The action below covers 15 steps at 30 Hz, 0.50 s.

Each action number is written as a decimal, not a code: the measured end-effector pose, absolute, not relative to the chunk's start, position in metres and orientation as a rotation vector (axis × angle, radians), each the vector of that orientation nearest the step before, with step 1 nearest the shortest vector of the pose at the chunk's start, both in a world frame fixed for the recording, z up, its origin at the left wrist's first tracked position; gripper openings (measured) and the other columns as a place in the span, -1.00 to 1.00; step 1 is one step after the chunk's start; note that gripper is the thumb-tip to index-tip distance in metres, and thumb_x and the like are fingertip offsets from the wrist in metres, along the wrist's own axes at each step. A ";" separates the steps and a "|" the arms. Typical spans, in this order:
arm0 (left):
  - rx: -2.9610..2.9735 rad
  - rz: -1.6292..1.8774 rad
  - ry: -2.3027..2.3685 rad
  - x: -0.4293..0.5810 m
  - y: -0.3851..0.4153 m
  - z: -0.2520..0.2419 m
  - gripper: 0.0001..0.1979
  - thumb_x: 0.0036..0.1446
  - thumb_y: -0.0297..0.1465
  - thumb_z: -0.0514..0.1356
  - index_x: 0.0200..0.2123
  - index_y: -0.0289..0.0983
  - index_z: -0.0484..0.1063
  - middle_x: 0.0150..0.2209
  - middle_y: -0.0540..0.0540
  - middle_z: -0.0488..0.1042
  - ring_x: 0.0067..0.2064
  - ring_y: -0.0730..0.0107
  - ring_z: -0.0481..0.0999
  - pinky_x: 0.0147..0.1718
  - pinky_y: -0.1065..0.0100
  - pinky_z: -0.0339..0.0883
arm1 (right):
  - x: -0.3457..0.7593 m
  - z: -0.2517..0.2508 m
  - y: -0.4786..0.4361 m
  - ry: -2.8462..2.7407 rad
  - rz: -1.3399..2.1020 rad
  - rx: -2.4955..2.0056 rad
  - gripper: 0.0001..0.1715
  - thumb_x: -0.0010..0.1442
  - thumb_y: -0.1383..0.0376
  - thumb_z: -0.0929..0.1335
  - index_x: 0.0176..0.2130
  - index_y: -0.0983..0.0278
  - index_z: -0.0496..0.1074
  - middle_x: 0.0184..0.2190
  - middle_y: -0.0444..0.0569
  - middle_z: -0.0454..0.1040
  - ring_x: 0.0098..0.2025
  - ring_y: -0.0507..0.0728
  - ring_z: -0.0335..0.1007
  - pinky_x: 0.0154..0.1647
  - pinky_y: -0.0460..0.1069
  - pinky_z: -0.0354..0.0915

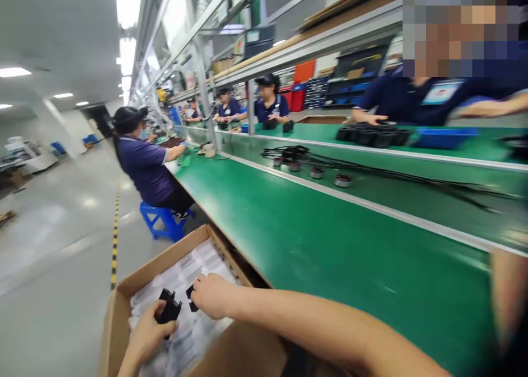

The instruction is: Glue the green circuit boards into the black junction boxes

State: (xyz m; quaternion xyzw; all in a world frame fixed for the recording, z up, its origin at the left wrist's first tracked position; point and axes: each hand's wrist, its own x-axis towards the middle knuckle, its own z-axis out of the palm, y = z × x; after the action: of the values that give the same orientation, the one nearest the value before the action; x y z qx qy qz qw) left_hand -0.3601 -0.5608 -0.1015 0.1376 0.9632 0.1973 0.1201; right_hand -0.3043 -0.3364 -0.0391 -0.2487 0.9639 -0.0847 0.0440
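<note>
Cardboard first: an open brown cardboard box point(124, 289) sits low beside the bench, its flaps up, packed with flat, crinkled clear plastic bags point(193, 261). Both bare hands are down inside it. The left hand point(146, 333) comes up from the bottom edge, wrist bent, fingers wrapped round a chunky black plastic part point(170, 310) with squared, blocky corners, held just above the bags. The right hand point(212, 295) reaches across on a long outstretched forearm, knuckles up, fingers curled together and pinched on a small black piece point(190, 293) right at the fingertips, close beside the left hand's part.

Alongside runs the smooth green bench top point(330, 239), edged with pale metal strips. Further along it lies a tangle of thin black cables point(371, 173) next to small round copper-coloured coils point(342, 180). A co-worker in a dark blue shirt point(146, 168) sits on a blue plastic stool point(163, 220), arm out on the bench.
</note>
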 end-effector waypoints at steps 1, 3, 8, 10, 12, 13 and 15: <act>0.458 0.641 2.804 -0.358 -0.549 -0.094 -0.61 -0.14 -0.26 0.23 -0.16 -0.19 0.38 -0.15 -0.05 0.53 -0.03 0.08 0.52 -0.12 0.26 0.42 | -0.281 -0.025 -0.315 2.991 -0.258 -0.754 -0.85 0.13 0.43 0.35 -0.25 0.29 0.48 -0.22 0.10 0.52 -0.16 0.22 0.40 -0.24 0.06 0.33; 0.618 0.788 2.740 -0.349 -0.510 -0.073 -0.53 -0.12 -0.18 0.20 -0.08 -0.17 0.34 -0.05 -0.08 0.49 0.05 0.06 0.46 -0.11 0.24 0.43 | -0.221 0.003 -0.272 3.074 -0.242 -0.708 -0.79 0.21 0.39 0.27 -0.19 0.27 0.47 -0.21 0.10 0.50 -0.17 0.21 0.38 -0.25 0.06 0.28; 1.421 0.869 2.413 -0.268 -0.344 0.007 -0.48 -0.22 -0.24 0.31 -0.11 -0.18 0.37 -0.06 -0.13 0.46 -0.01 0.01 0.43 -0.03 0.14 0.34 | -0.041 0.053 -0.200 3.124 -0.220 -0.136 -0.78 0.09 0.42 0.30 -0.25 0.18 0.44 -0.34 0.03 0.45 -0.29 0.15 0.33 -0.34 0.03 0.16; 1.851 0.691 2.210 -0.215 -0.271 0.031 -0.47 -0.21 -0.24 0.34 -0.10 -0.21 0.37 -0.09 -0.15 0.44 -0.03 0.03 0.40 -0.04 0.16 0.32 | 0.025 0.055 -0.188 3.167 -0.362 0.174 -0.81 0.16 0.41 0.27 -0.30 0.14 0.42 -0.35 0.00 0.44 -0.32 0.12 0.32 -0.36 0.02 0.14; 2.047 0.624 2.001 -0.160 -0.206 0.041 -0.42 -0.29 -0.21 0.39 -0.12 -0.19 0.38 -0.10 -0.10 0.43 0.00 0.05 0.36 -0.02 0.20 0.29 | 0.081 0.047 -0.182 3.189 -0.439 0.461 -0.80 0.24 0.37 0.24 -0.33 0.12 0.40 -0.35 -0.02 0.43 -0.34 0.10 0.33 -0.37 0.01 0.15; 2.121 0.586 1.907 -0.134 -0.178 0.041 -0.41 -0.30 -0.19 0.40 -0.12 -0.18 0.39 -0.10 -0.10 0.43 -0.01 0.04 0.36 -0.03 0.20 0.28 | 0.104 0.041 -0.180 3.185 -0.440 0.593 -0.79 0.26 0.36 0.22 -0.33 0.13 0.40 -0.34 -0.02 0.43 -0.34 0.09 0.33 -0.36 0.00 0.16; 2.242 0.506 1.737 -0.089 -0.133 0.034 -0.40 -0.30 -0.19 0.40 -0.12 -0.22 0.40 -0.08 -0.13 0.43 -0.03 0.03 0.38 -0.02 0.17 0.26 | 0.139 0.027 -0.175 3.133 -0.409 0.833 -0.78 0.26 0.34 0.21 -0.34 0.14 0.39 -0.33 -0.01 0.44 -0.30 0.12 0.34 -0.31 0.01 0.19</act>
State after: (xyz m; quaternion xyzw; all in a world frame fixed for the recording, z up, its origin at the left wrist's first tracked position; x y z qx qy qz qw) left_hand -0.0888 -0.1328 0.0335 0.7715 0.5980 0.1740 0.1301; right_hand 0.1387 -0.1748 0.0269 0.2544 0.9569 -0.1248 -0.0631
